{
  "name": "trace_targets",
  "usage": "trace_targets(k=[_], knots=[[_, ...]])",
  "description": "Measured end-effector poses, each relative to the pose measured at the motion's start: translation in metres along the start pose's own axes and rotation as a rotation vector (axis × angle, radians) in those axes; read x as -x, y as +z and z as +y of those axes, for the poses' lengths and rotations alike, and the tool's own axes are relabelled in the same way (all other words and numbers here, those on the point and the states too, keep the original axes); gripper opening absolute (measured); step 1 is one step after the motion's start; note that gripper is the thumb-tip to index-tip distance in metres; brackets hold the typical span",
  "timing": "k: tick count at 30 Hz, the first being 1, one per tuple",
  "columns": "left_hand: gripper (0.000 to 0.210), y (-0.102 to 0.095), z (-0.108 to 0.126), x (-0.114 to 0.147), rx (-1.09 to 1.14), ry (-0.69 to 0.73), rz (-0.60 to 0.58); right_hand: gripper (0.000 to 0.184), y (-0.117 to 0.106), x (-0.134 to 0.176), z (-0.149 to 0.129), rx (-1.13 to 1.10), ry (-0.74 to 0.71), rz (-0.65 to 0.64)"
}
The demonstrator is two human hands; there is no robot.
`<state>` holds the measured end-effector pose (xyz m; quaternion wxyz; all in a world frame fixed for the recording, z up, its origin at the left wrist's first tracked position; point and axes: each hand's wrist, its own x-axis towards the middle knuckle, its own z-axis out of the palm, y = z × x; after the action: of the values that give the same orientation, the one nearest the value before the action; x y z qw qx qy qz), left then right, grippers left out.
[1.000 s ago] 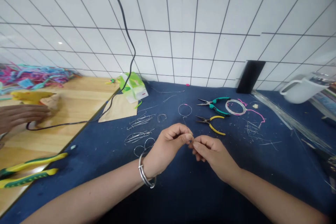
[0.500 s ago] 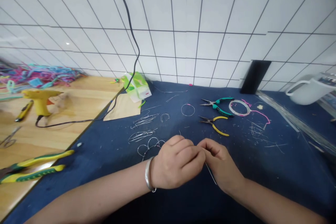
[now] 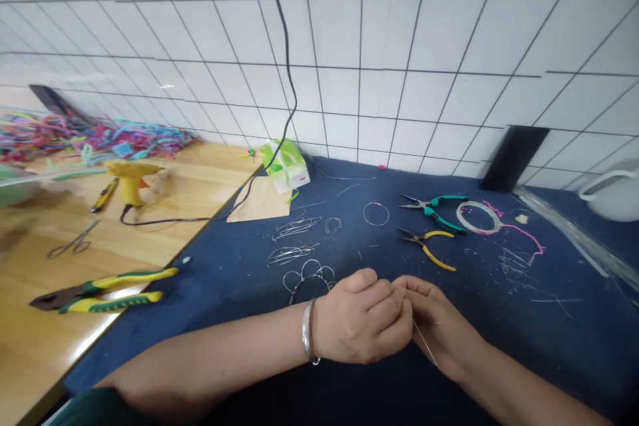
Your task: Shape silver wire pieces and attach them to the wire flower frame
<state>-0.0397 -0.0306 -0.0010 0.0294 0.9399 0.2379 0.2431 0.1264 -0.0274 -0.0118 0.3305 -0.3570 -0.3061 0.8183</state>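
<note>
Both hands meet over the dark blue mat. A thin metal wire (image 3: 425, 343) sticks out below them, its tail slanting down to the right. My left hand (image 3: 367, 319), with a silver bracelet at the wrist, is closed around the wire's upper part, which its fingers hide. My right hand (image 3: 436, 323) pinches the wire with thumb and fingers against the left fingertips. Behind my left hand lies a wire piece with several loops (image 3: 310, 274), partly covered. Farther back are a thin wire ring (image 3: 376, 213) with a pink bit, and yellow-handled pliers (image 3: 426, 244).
Teal-handled pliers (image 3: 439, 210) lie beside a round dish (image 3: 478, 218). Bent wires (image 3: 292, 253) rest left of centre. On the wooden surface are large pliers (image 3: 104, 291), scissors (image 3: 74, 244), a glue gun (image 3: 130, 183) and a cutter knife (image 3: 104, 196). A black cable (image 3: 287, 46) hangs down the tiled wall.
The view has swung left, so everything sits farther right in the picture. Both hands stay together on the wire. A short wire bit shows on the mat behind the hands.
</note>
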Motion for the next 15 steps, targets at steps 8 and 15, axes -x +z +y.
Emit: trace_targets(k=[8, 15], knots=[[0.022, -0.061, -0.081, 0.006, -0.340, -0.486, -0.206, 0.022, -0.009, -0.011, 0.002, 0.208, 0.049, 0.038], [0.010, -0.069, -0.173, 0.061, -0.285, -0.844, -0.416, 0.020, -0.012, -0.013, 0.002, 0.289, 0.069, -0.018]])
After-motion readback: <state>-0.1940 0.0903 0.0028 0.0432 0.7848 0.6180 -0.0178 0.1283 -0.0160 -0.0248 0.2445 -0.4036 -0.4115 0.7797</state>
